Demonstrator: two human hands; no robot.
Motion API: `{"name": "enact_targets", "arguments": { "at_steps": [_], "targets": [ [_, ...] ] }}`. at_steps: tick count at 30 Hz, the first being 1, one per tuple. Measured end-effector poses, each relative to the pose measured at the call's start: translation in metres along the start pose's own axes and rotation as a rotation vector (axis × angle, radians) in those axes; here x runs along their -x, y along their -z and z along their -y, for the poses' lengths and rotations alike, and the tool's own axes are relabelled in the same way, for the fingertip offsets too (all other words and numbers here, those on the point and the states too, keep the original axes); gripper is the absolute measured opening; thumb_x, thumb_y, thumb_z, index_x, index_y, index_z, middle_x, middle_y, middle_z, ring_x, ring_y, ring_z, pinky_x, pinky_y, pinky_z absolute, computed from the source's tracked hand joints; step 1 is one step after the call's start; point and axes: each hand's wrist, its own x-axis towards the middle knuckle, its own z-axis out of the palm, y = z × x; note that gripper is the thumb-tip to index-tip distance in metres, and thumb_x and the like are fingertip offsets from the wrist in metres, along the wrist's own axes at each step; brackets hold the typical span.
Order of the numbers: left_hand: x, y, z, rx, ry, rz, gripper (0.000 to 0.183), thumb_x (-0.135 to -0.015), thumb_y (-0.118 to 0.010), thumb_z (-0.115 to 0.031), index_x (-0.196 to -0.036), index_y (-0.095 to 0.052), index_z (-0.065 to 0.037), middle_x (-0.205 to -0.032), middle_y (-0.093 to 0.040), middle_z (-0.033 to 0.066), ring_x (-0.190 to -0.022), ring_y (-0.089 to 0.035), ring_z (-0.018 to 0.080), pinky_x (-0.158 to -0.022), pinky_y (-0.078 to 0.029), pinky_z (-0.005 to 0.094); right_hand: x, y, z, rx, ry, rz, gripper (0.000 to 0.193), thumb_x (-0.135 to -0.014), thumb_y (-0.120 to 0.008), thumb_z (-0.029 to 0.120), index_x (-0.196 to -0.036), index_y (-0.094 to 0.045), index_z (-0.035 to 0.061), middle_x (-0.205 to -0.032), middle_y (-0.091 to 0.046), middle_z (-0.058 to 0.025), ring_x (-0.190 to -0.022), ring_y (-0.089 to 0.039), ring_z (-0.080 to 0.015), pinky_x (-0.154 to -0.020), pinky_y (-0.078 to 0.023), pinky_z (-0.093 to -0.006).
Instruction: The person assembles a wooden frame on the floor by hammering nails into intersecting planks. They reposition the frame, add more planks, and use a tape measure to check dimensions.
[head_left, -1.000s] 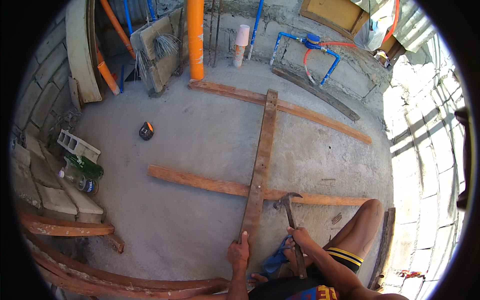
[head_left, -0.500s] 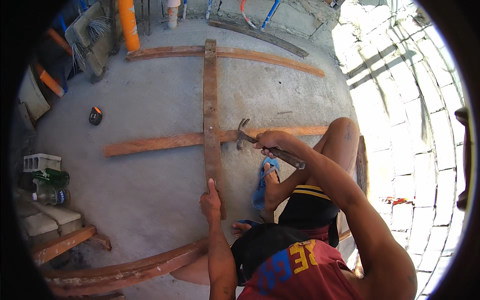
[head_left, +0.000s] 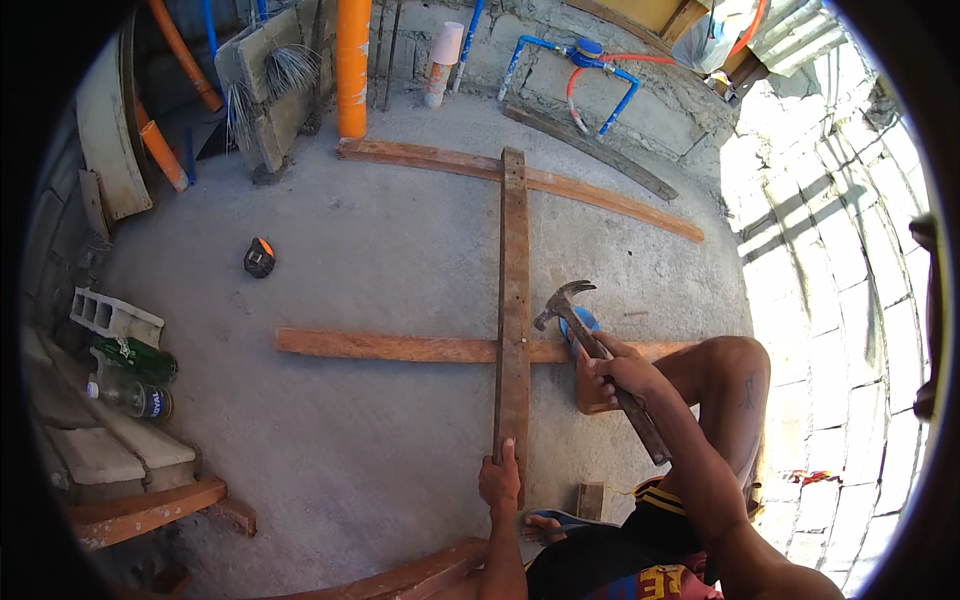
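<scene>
My right hand (head_left: 617, 370) is closed round the handle of a claw hammer (head_left: 566, 300), its head raised to the right of the long plank (head_left: 513, 270). My left hand (head_left: 500, 480) grips the near end of that plank, thumb on top. The plank lies across a near wooden crosspiece (head_left: 400, 346) and a far wooden crosspiece (head_left: 620, 204). A nail head (head_left: 524, 340) shows in the plank where it meets the near crosspiece. My right foot, in a blue slipper (head_left: 580, 322), is at the near crosspiece, just right of the plank.
A tape measure (head_left: 259, 258) lies on the concrete floor at left, a loose nail (head_left: 636, 314) at right. Bottles (head_left: 130, 395) and a hollow block (head_left: 117, 315) line the left side. An orange pipe (head_left: 353, 70) and blue water piping (head_left: 620, 100) stand at the back.
The hammer has swung up and away from the near crosspiece, its head turned. My right foot has moved forward to the crosspiece. The view has shifted; my left hand still grips the plank.
</scene>
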Motion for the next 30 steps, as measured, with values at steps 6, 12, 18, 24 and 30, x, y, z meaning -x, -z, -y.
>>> {"name": "enact_targets", "arguments": {
  "at_steps": [6, 12, 18, 24, 30],
  "targets": [
    [0.007, 0.007, -0.006, -0.022, -0.057, -0.014, 0.089, -0.087, -0.044, -0.078, -0.111, -0.065, 0.005, -0.106, -0.067, 0.0308, -0.102, -0.063, 0.0486, -0.091, -0.048, 0.0544, 0.064, -0.006, 0.017, -0.082, 0.084, -0.058, 0.072, -0.093, -0.056, 0.004, -0.158, -0.024, 0.0132, -0.068, -0.049, -0.0016, -0.05, -0.048, -0.0119, -0.044, -0.043, -0.0295],
    [-0.001, -0.01, 0.006, -0.06, -0.083, 0.005, 0.092, -0.087, -0.041, -0.08, -0.11, -0.066, 0.006, -0.103, -0.068, 0.0299, -0.101, -0.064, 0.0486, -0.09, -0.049, 0.0547, 0.098, -0.005, -0.035, -0.178, 0.182, -0.119, 0.078, -0.091, -0.059, 0.005, -0.158, -0.021, 0.0124, -0.068, -0.05, -0.0013, -0.048, -0.047, -0.0103, -0.042, -0.042, -0.0294],
    [0.001, -0.012, 0.008, -0.025, -0.095, -0.046, 0.095, -0.087, -0.039, -0.081, -0.112, -0.066, 0.007, -0.111, -0.066, 0.0292, -0.107, -0.062, 0.0462, -0.093, -0.047, 0.0518, 0.096, -0.014, -0.08, -0.205, 0.089, -0.001, 0.081, -0.09, -0.061, 0.006, -0.159, -0.019, 0.0124, -0.069, -0.051, -0.0014, -0.05, -0.049, -0.0105, -0.045, -0.043, -0.0286],
    [0.008, -0.002, 0.002, -0.062, -0.101, -0.027, 0.092, -0.088, -0.041, -0.078, -0.111, -0.067, 0.007, -0.11, -0.067, 0.0288, -0.106, -0.063, 0.0452, -0.093, -0.047, 0.0521, 0.116, -0.007, -0.088, -0.18, 0.16, -0.013, 0.079, -0.09, -0.06, 0.004, -0.159, -0.021, 0.0118, -0.067, -0.051, -0.0008, -0.049, -0.049, -0.0104, -0.043, -0.043, -0.0292],
    [0.009, -0.007, 0.001, -0.064, -0.109, -0.103, 0.088, -0.09, -0.041, -0.076, -0.107, -0.067, 0.006, -0.105, -0.068, 0.0288, -0.104, -0.064, 0.0461, -0.091, -0.049, 0.0543, 0.117, 0.008, -0.08, -0.097, 0.271, -0.07, 0.079, -0.089, -0.058, 0.001, -0.158, -0.022, 0.0099, -0.065, -0.05, -0.0003, -0.046, -0.048, -0.0096, -0.04, -0.042, -0.0285]
  ]
}}
